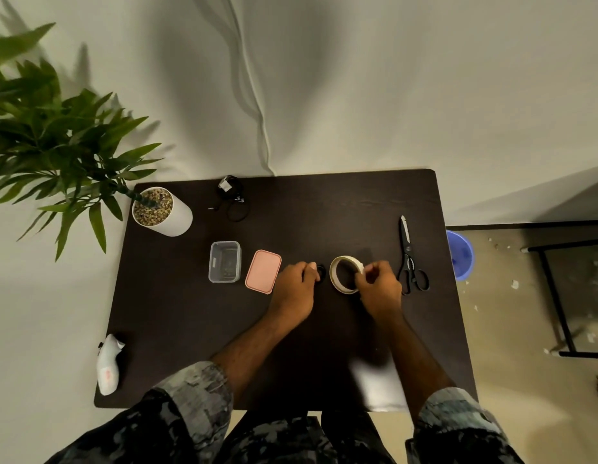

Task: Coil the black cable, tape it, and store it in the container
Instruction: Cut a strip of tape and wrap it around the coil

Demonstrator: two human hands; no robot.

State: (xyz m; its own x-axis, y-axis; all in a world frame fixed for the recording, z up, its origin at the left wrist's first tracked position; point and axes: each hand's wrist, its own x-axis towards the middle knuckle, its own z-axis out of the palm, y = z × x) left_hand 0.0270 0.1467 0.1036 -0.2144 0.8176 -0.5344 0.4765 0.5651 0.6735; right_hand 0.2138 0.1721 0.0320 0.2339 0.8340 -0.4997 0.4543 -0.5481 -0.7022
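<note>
On the dark table (177, 296), the left hand (295, 289) closes its fingers on the coiled black cable (321, 271), mostly hidden beneath them. The right hand (379, 289) pinches the rim of the tape roll (337, 279). The clear container (224, 261) stands open beside its pink lid (263, 271); scissors (409, 259) lie right. No writing is legible.

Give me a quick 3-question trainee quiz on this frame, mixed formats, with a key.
1. True or false: the pink lid is on the clear container.
2. Which hand is at the tape roll? A) left B) right
3. What lies on the table to the right of the right hand?

Key:
1. False; the lid lies beside the open container.
2. B; the left hand is closed on the small black coiled cable.
3. Black scissors.
</note>
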